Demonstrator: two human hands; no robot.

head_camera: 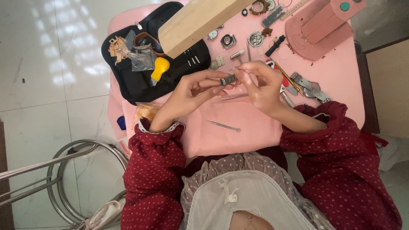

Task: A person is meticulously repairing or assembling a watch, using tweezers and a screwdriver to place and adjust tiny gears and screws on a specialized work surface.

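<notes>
Both forearms raised over the lap, sleeves in dark red dotted cloth. Left hand reaches toward 2 o'clock, fingers curled, fingertips pinched. Right hand reaches toward 10 o'clock, thumb and forefinger pinched. Fingertips of both hands meet at centre.

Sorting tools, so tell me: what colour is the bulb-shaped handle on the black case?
Yellow handle, head view.

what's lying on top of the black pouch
On the black pouch lie a yellow-handled tool, a clear bag of small parts, tan pieces and a brown strap. A wooden block covers its upper right part, hiding whatever lies there.
</notes>
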